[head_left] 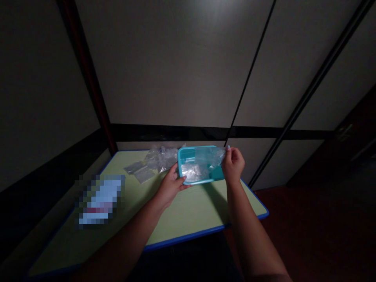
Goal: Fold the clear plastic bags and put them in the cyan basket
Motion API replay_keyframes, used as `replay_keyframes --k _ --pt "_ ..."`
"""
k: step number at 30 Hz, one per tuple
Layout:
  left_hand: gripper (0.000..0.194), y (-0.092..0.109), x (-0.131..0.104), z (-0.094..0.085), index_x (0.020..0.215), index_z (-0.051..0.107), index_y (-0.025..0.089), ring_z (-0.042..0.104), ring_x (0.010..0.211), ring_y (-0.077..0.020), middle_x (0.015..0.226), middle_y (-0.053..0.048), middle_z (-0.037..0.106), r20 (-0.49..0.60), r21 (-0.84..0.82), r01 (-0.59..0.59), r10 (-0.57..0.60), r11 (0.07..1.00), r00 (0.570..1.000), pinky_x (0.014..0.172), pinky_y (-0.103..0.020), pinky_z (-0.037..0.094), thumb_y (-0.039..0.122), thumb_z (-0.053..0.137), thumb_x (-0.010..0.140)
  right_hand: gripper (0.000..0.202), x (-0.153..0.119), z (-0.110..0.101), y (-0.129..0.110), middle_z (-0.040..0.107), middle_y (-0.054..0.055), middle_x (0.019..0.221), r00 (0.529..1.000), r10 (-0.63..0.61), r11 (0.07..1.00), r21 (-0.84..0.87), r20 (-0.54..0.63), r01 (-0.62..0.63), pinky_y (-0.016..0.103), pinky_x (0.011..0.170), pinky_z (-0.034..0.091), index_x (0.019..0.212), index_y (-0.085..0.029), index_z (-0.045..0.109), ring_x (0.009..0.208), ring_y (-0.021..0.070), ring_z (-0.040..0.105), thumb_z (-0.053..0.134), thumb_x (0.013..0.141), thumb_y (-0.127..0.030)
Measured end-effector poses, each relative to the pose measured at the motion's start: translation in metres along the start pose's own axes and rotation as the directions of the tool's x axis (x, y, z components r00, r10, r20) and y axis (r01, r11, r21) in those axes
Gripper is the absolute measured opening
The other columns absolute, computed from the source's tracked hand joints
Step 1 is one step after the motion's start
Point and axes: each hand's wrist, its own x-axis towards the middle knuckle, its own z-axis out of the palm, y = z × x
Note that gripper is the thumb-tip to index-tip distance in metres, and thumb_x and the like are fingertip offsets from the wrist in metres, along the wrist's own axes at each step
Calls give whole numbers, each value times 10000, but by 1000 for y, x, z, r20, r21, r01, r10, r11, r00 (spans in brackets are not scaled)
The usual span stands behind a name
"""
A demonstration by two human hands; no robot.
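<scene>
A clear plastic bag [205, 159] is stretched between my two hands over a teal plastic tray [182, 156] on the green table [188, 211]. My left hand [171, 185] pinches the bag's lower left corner at the tray's near rim. My right hand [233, 164] grips the bag's upper right edge, fingers closed. More clear plastic lies inside the tray under the bag.
A pile of several clear plastic bags [155, 161] lies on the table left of the tray. A blurred-out flat object [100, 200] sits at the table's left. The table has a blue edge [188, 237]; a dark wall stands close behind, dark floor to the right.
</scene>
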Motion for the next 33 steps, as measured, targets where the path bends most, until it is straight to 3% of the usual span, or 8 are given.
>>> replay_keyframes --k 3,6,10,14,19,25,28,33 --pt "714 1 1 1 1358 362 264 676 791 -177 1070 -73 637 -9 -24 6 -6 1000 1000 638 -292 590 4 598 736 378 12 -4 -15 485 -23 574 992 -89 976 -190 89 105 221 511 305 756 -179 557 527 118 445 366 902 -471" --pt "705 2 3 1 1367 350 240 670 728 -152 1007 -65 644 -22 -42 17 -18 999 1000 648 -296 592 -2 581 747 355 20 -1 -31 577 13 633 946 -134 862 -436 294 257 230 533 282 873 -184 609 568 135 503 355 921 -428" --pt "684 1 6 0 1348 370 235 662 690 -137 951 -47 648 -22 -60 14 -15 998 1000 653 -303 592 13 609 747 347 23 14 -50 672 61 749 807 -37 635 -610 590 475 248 570 284 976 -213 623 657 175 578 345 936 -417" --pt "671 1 7 -1 1333 390 229 664 698 -137 923 -41 642 -29 -71 -4 2 997 1000 666 -301 587 32 639 742 363 23 35 -64 700 99 863 692 19 579 -572 721 580 258 596 320 1004 -213 631 746 207 618 343 936 -425" --pt "677 0 8 -2 1328 392 240 659 681 -117 867 -11 605 -65 -88 10 -16 996 998 641 -264 583 28 646 738 278 33 55 -77 706 89 860 652 -5 687 -471 758 553 247 589 349 939 -201 658 746 194 633 434 909 -362" --pt "610 4 9 -3 1324 379 187 654 575 -102 778 14 583 -113 -84 -11 1 996 994 618 -247 576 24 593 776 262 43 68 -74 668 31 619 617 72 868 -354 784 349 214 525 371 846 -164 664 476 116 584 476 908 -336" --pt "576 5 9 -3 1297 398 188 661 580 -109 764 17 604 -114 -78 -13 4 997 993 613 -241 571 28 589 778 301 40 67 -63 678 40 639 628 157 868 -409 762 280 204 538 395 871 -157 663 512 115 608 444 926 -355" --pt "487 8 7 -1 1220 449 187 663 596 -106 757 12 630 -111 -71 -3 -5 997 994 585 -203 557 31 587 780 238 34 56 -42 708 108 741 657 255 787 -547 709 285 228 592 426 847 -142 694 697 180 661 503 880 -279"
